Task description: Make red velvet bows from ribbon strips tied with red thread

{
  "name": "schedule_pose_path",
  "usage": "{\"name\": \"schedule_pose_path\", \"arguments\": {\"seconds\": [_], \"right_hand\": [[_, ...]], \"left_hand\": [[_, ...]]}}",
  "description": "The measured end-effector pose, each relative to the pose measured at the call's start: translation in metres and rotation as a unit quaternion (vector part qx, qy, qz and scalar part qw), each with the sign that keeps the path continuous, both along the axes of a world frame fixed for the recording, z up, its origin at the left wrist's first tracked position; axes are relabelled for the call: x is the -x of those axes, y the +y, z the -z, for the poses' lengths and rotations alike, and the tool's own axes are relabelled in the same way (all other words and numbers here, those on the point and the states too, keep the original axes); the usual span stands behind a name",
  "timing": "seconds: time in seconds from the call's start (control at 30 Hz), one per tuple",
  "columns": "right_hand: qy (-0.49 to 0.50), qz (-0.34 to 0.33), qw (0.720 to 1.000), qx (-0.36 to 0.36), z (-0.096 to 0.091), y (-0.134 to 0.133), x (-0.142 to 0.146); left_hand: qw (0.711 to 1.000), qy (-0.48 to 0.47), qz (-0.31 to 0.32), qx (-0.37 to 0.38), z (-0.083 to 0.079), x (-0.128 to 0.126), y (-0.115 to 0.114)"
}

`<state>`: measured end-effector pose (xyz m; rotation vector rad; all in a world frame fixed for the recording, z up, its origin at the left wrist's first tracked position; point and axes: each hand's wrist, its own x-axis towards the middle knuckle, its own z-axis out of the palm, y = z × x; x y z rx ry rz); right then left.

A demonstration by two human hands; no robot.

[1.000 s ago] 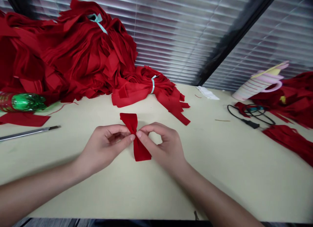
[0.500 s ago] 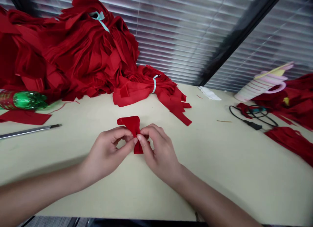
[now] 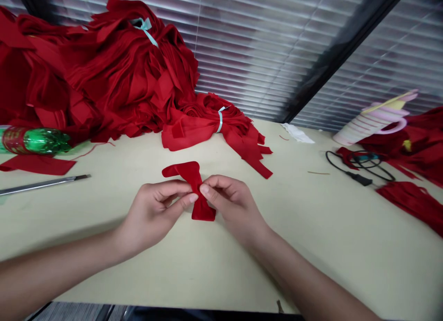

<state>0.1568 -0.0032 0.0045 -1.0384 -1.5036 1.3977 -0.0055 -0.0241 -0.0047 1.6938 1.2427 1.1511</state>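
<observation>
A small red fabric bow (image 3: 203,211), gathered narrow at its middle, is held just above the table between my two hands. My left hand (image 3: 155,210) pinches its waist from the left with thumb and forefinger. From the right, the thumb and forefinger of my right hand (image 3: 235,205) close on the same waist. The bow's upper end flares out past my fingers to the left, and its lower end spreads toward me. Fingertips hide part of the gathered middle.
Tied bundles of red fabric (image 3: 121,76) heap at the back left, with a smaller bundle (image 3: 197,127) beside them. A green bottle (image 3: 44,140) and a metal-handled brush (image 3: 41,185) lie left. At right are a striped cup (image 3: 367,125), a black cable (image 3: 360,177) and more red fabric (image 3: 411,203).
More of the bow's lower end now shows, spread wider below my fingers. My right hand has shifted slightly right and both hands still pinch the waist.
</observation>
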Motion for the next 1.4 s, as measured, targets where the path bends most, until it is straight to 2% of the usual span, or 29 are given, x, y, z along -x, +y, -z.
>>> {"name": "schedule_pose_path", "arguments": {"seconds": [0.07, 0.17, 0.37, 0.53, 0.63, 0.73, 0.83, 0.9, 1.03, 1.13, 1.27, 1.4], "right_hand": [[0.021, -0.004, 0.999, 0.028, 0.000, 0.001, 0.000], [0.008, 0.020, 0.999, 0.023, 0.000, 0.002, 0.000], [-0.004, 0.042, 0.996, -0.076, 0.001, 0.001, 0.001], [-0.051, 0.056, 0.982, -0.171, 0.003, -0.002, 0.002], [-0.111, 0.069, 0.955, -0.265, 0.005, -0.004, 0.003], [-0.177, 0.084, 0.914, -0.356, 0.008, -0.004, 0.004], [-0.205, 0.080, 0.891, -0.398, 0.012, -0.003, 0.004], [-0.223, 0.066, 0.890, -0.392, 0.015, -0.002, 0.004], [-0.271, 0.051, 0.890, -0.363, 0.017, -0.002, 0.005], [-0.259, 0.051, 0.895, -0.359, 0.017, -0.001, 0.005], [-0.183, 0.052, 0.931, -0.311, 0.017, 0.000, 0.006], [-0.088, 0.045, 0.977, -0.188, 0.018, 0.001, 0.008]], "left_hand": [[1.000, -0.007, -0.011, 0.005, 0.000, 0.000, 0.000], [0.999, -0.023, -0.011, 0.027, -0.002, 0.000, 0.001], [0.988, -0.108, -0.013, 0.109, -0.007, 0.001, 0.008], [0.967, -0.189, -0.006, 0.170, -0.007, 0.000, 0.008], [0.964, -0.191, -0.020, 0.186, -0.006, 0.001, 0.008], [0.966, -0.168, -0.012, 0.196, -0.004, 0.003, 0.009], [0.963, -0.176, 0.014, 0.206, -0.002, 0.005, 0.010], [0.962, -0.175, 0.019, 0.209, -0.002, 0.005, 0.011], [0.975, -0.115, -0.016, 0.188, -0.002, 0.000, 0.009], [0.984, -0.070, -0.032, 0.161, -0.003, -0.003, 0.009], [0.986, -0.064, -0.043, 0.150, -0.002, -0.003, 0.010], [0.980, -0.120, -0.039, 0.154, 0.001, 0.000, 0.012]]}}
